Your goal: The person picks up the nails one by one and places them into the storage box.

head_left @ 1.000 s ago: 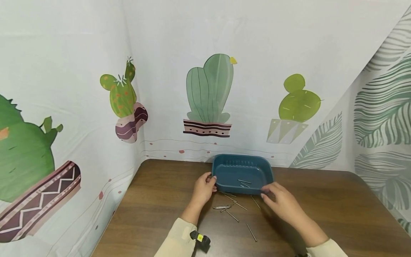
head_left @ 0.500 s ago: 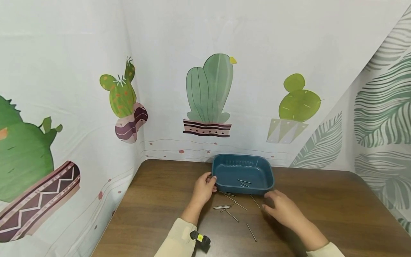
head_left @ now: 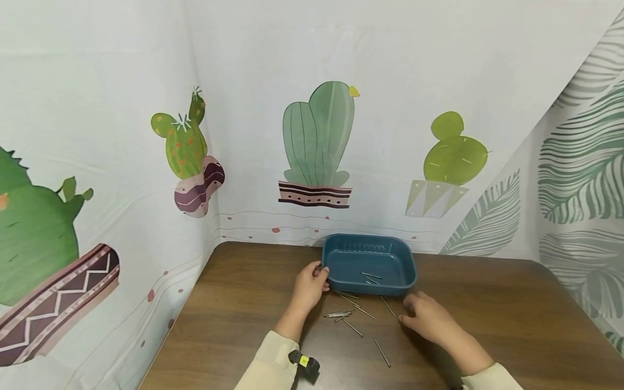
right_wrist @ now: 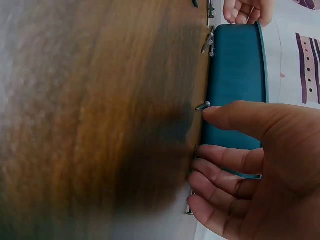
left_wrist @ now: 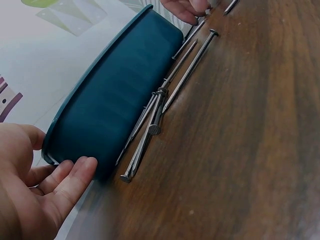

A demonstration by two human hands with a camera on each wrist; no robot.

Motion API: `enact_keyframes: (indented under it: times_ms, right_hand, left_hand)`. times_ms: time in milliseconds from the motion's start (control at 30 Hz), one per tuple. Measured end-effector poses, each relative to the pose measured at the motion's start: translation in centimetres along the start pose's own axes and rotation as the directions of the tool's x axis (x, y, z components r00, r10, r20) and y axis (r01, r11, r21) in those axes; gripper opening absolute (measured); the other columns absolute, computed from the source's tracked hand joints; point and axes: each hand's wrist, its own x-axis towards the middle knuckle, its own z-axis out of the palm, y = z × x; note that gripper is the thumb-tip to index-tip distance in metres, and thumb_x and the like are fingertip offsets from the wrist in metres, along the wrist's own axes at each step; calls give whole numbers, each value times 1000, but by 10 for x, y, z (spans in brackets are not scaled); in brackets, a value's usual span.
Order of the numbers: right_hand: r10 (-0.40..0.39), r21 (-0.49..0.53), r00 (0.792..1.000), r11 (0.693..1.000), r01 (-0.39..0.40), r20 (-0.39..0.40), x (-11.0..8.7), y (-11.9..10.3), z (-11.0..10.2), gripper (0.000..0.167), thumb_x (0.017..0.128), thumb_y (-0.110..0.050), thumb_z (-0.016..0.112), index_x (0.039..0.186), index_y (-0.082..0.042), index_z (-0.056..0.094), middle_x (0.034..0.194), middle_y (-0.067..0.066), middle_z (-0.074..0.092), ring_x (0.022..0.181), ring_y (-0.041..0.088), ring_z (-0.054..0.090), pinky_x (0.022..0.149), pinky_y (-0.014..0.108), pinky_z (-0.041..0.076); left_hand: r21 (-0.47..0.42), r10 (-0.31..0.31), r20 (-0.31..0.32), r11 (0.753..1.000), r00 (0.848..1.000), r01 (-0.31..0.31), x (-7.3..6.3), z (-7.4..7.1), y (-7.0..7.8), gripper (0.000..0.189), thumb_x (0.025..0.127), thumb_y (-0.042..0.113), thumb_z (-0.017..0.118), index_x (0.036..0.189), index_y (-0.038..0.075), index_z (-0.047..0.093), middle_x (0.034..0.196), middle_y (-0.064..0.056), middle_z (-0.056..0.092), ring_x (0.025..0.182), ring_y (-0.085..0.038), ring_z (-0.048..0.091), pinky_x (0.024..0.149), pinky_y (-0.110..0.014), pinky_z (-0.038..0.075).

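Observation:
A blue plastic tray point(head_left: 370, 287) stands at the back of the table, a few nails point(head_left: 371, 275) lying in it. My left hand point(head_left: 308, 287) holds its left front corner, thumb at the rim and fingers against the outer wall, as the left wrist view shows. In front of the tray several loose steel nails point(head_left: 337, 314) lie scattered and partly crossed. My right hand point(head_left: 429, 317) hovers just off the tray's right front corner, fingers loosely bent with a gap to the thumb. A single nail point(head_left: 388, 306) lies left of its fingertips. In the right wrist view, another nail end point(right_wrist: 190, 212) shows by the fingertips.
The brown wooden table point(head_left: 517, 314) meets a white cloth backdrop point(head_left: 244, 108) printed with cacti, close behind the tray. One nail point(head_left: 382, 352) lies apart, nearer the front. A black strap device point(head_left: 304, 365) sits on the left wrist.
My right hand has let go of the tray's right front corner and drawn slightly back toward the front. The left hand, tray and nails stay put.

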Motion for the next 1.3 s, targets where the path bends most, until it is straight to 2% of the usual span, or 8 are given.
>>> enact_keyframes:
  times_ms: [300, 467, 800, 967, 1100, 1300]
  right_hand:
    - [-5, 10, 1000, 1000, 5, 19, -2, 1, 9, 20, 78, -14, 81, 88, -12, 63, 83, -1, 54, 75, 13, 53, 66, 34, 46]
    - [-26, 10, 999, 1000, 26, 18, -2, 2, 12, 19, 79, -11, 79, 83, -15, 61, 79, -3, 54, 76, 14, 56, 66, 33, 45]
    - [-39, 23, 999, 999, 39, 16, 4, 3, 11, 16, 81, -11, 77, 83, -14, 61, 79, -3, 53, 73, 11, 50, 63, 30, 43]
    - [-29, 38, 999, 999, 28, 26, 7, -2, 10, 14, 84, -15, 76, 84, -13, 62, 78, -2, 54, 72, 11, 50, 63, 30, 43]
    - [-25, 46, 999, 999, 23, 31, 9, -4, 12, 17, 84, -17, 77, 82, -14, 61, 77, -2, 53, 71, 10, 50, 63, 30, 43]
    - [-27, 39, 999, 999, 26, 24, 9, -5, 13, 18, 82, -13, 77, 79, -15, 59, 75, -3, 51, 69, 10, 48, 62, 29, 41]
  left_hand:
    - [3, -16, 2, 1000, 1000, 16, -2, 0, -3, 46, 100, 20, 60, 136, -8, 54, 86, -10, 61, 67, -20, 71, 65, -33, 62]
    - [7, -17, -4, 1000, 1000, 17, -3, 1, -4, 46, 100, 20, 60, 136, -8, 54, 86, -10, 62, 66, -20, 71, 65, -34, 62]
    - [-9, 6, -1, 1000, 1000, -6, 2, 2, -2, 47, 100, 20, 60, 136, -9, 54, 87, -11, 61, 68, -24, 72, 64, -33, 62]
    - [-8, -17, -2, 1000, 1000, 17, 3, 1, -2, 45, 101, 21, 59, 137, -6, 54, 89, -10, 61, 70, -22, 72, 66, -32, 62]
    - [-10, -11, -3, 1000, 1000, 11, 3, 1, -2, 46, 101, 20, 59, 137, -7, 54, 88, -12, 61, 70, -24, 72, 66, -34, 63]
    - [-25, -16, -7, 1000, 1000, 15, 2, 1, -1, 46, 101, 20, 60, 137, -7, 54, 88, -12, 61, 70, -25, 72, 67, -36, 63]
